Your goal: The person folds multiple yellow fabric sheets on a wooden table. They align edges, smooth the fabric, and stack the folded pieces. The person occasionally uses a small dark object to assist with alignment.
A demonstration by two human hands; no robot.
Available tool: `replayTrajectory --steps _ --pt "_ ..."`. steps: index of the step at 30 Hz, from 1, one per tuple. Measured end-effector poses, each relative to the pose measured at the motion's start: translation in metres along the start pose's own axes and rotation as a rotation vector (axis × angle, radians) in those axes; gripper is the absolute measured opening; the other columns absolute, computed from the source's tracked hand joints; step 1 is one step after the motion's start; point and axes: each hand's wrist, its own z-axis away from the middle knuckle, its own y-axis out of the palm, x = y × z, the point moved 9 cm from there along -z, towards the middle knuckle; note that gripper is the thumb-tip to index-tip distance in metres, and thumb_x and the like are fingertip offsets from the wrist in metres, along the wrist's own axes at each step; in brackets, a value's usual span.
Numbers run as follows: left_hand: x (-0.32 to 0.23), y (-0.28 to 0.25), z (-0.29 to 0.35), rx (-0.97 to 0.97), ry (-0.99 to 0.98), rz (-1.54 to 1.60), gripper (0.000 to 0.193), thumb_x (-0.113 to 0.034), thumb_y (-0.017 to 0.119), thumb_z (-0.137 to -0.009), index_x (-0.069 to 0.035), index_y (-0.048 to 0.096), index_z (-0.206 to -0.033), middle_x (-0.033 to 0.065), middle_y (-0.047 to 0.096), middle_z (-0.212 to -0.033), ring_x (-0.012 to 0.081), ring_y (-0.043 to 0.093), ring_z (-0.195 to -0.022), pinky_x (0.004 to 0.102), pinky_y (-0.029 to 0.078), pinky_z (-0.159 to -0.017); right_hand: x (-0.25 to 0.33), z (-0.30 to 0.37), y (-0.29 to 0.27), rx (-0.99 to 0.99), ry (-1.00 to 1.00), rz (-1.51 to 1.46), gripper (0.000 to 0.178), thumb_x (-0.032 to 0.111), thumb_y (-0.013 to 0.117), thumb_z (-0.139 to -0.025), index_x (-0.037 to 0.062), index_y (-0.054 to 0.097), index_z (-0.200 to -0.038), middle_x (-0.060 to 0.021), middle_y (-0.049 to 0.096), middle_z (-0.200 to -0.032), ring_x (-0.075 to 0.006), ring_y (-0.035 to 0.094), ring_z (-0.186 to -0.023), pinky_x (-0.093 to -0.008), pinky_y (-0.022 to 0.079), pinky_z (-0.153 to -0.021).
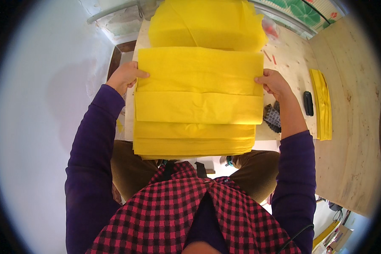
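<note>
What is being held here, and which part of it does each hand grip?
A yellow sheet, pinched at its side edges: the left hand grips the left edge, the right hand the right.

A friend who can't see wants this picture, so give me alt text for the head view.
A person's left hand and right hand hold opposite side edges of a yellow sheet over layered yellow sheets. More yellow material lies beyond them on a wooden table; a narrow yellow bundle and a black object are at right.
</note>
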Motion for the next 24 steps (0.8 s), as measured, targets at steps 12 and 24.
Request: replayTrajectory --steps 12,24 --pt "-0.01 0.001 0.015 0.004 0.0 0.029 0.01 -0.007 0.068 -0.082 -0.004 0.06 -0.087 -0.0014 0.052 -0.063 0.0067 0.037 -0.041 0.0234 0.026 -0.037 0.02 0.008 0.001 -0.038 -0.002 0.145 0.016 0.008 0.067 -0.08 0.0014 0.062 -0.094 0.0 0.057 -0.069 -0.0076 0.047 -0.048 -0.0224 0.031 -0.042" --pt "-0.012 0.001 0.025 -0.029 0.016 0.024 0.013 -0.004 0.066 -0.083 -0.001 0.062 -0.095 0.0007 0.058 -0.069 0.0052 0.036 -0.04 0.0209 0.027 -0.035 0.025 0.007 0.002 -0.051 -0.044 0.252 0.019 0.007 0.065 -0.079 -0.0006 0.064 -0.096 -0.0042 0.061 -0.073 -0.0118 0.057 -0.053 -0.0245 0.036 -0.043"
